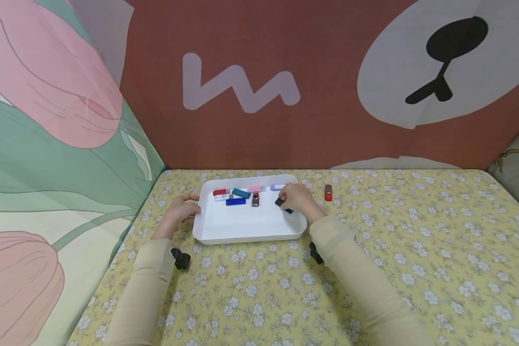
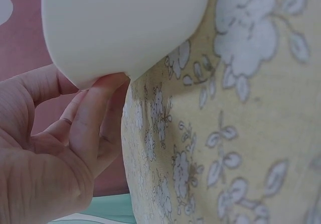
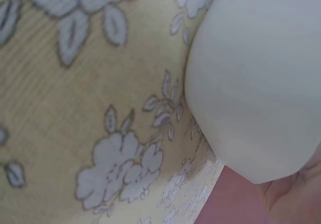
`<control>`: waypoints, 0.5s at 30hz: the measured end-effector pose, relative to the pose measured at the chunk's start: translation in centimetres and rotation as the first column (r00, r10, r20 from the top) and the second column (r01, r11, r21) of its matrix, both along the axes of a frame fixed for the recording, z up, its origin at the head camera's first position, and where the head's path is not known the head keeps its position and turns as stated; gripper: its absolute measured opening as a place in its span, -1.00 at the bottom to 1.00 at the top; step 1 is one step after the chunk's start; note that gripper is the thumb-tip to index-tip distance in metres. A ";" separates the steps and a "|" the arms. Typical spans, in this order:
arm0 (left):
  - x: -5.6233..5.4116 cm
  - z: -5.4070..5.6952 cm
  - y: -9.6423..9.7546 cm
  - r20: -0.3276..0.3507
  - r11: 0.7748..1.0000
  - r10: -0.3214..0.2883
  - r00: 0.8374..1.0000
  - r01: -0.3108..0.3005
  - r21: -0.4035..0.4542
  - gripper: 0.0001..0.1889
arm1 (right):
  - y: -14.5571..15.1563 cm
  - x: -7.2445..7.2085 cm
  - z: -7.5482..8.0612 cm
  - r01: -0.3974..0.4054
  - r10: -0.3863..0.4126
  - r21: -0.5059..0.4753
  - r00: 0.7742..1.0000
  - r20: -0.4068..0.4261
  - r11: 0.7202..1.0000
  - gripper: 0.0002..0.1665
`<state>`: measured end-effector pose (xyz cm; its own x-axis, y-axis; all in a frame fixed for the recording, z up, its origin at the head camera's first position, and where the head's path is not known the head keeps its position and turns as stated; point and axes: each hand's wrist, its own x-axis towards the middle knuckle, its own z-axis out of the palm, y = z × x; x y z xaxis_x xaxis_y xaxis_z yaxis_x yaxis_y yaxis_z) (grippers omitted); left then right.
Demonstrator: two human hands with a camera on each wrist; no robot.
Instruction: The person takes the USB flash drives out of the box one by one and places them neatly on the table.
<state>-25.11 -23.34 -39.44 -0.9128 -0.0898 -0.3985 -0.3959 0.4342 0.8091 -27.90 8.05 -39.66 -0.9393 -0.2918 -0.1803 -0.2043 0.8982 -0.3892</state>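
A shallow white tray (image 1: 251, 223) lies on the table. My left hand (image 1: 181, 210) holds its left end; in the left wrist view, the thumb and fingers (image 2: 90, 118) pinch the tray's rim and wall (image 2: 120, 28). Over the tray's right side, my right hand (image 1: 297, 198) pinches a black USB stick (image 1: 288, 210). Whether that stick touches the tray floor I cannot tell. Toward the back of the tray lie a red stick (image 1: 219, 192), a white one (image 1: 220, 197), a teal one (image 1: 241, 193), a blue one (image 1: 235, 202), a pink one (image 1: 254, 189), a purple-and-white one (image 1: 278, 187) and a dark swivel one (image 1: 255, 200).
Right of the tray, a red USB stick with a swivel cover (image 1: 328, 193) lies on the yellow floral tablecloth (image 1: 415, 269). A printed cloth wall (image 1: 320, 134) stands behind the table. Black wrist devices (image 1: 181, 259) sit beneath both forearms.
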 end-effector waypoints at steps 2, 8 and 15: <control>0.0 0.0 0.0 0.000 1.000 0.001 1.000 -0.001 0.001 -0.48 | -0.1 0.0 0.0 0.005 -0.005 0.014 1.000 0.012 1.000 -0.60; 0.1 0.0 0.0 -0.004 1.000 -0.006 1.000 0.006 0.005 -0.48 | -0.1 0.0 0.2 0.008 -0.009 0.027 0.999 0.032 1.000 -0.68; 0.0 -0.1 -0.1 0.001 1.000 0.000 1.000 0.000 0.006 -0.47 | 0.1 -0.3 -0.2 0.018 -0.016 -0.039 0.999 0.045 0.999 -0.74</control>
<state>-25.14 -23.43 -39.52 -0.9122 -0.0878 -0.4003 -0.3973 0.4295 0.8110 -28.16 8.16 -39.88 -0.9354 -0.2838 -0.2110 -0.1710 0.8852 -0.4326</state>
